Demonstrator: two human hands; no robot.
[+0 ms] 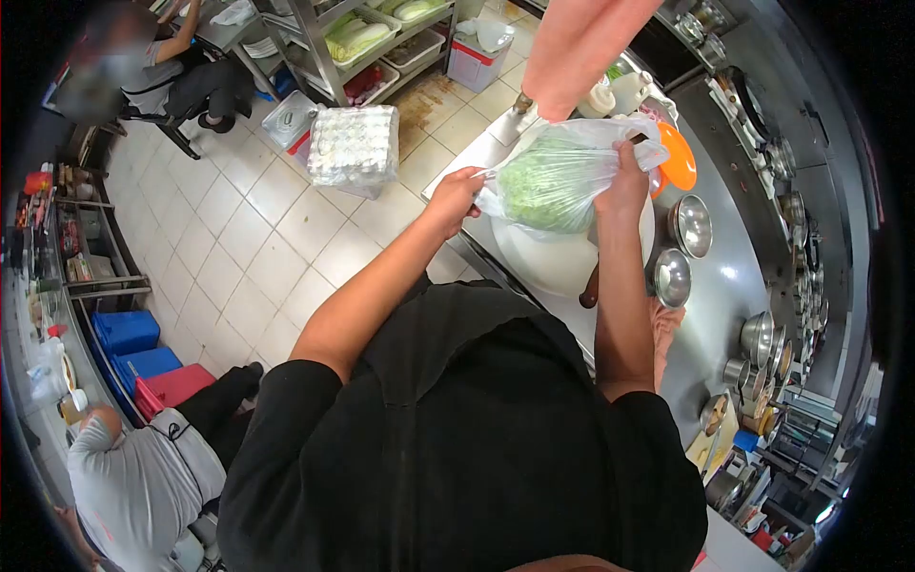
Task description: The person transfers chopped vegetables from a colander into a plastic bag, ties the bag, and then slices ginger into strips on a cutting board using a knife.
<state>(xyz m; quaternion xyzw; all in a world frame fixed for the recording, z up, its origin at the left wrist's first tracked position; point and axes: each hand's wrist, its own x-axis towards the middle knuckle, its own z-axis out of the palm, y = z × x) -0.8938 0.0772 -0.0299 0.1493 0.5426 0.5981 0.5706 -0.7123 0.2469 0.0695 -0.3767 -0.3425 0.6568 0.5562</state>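
A clear plastic bag (548,183) full of pale green shredded vegetable hangs between my two hands, over a white round cutting board (534,257). My left hand (453,202) pinches the bag's left edge. At the other side, my right hand (624,181) is closed around the gathered plastic. A dark knife handle (590,286) sticks out at the board's near edge, below my right forearm; its blade cannot be made out. Just beyond my right hand stands an orange plate or lid (677,157), tilted.
Steel bowls (690,226) line the counter (720,286) on the right. A pink cloth (581,52) hangs at the top. On the floor stands a wrapped stack of egg trays (353,145), near a vegetable rack (357,43). One person (143,477) is at lower left, another (157,76) sits at upper left.
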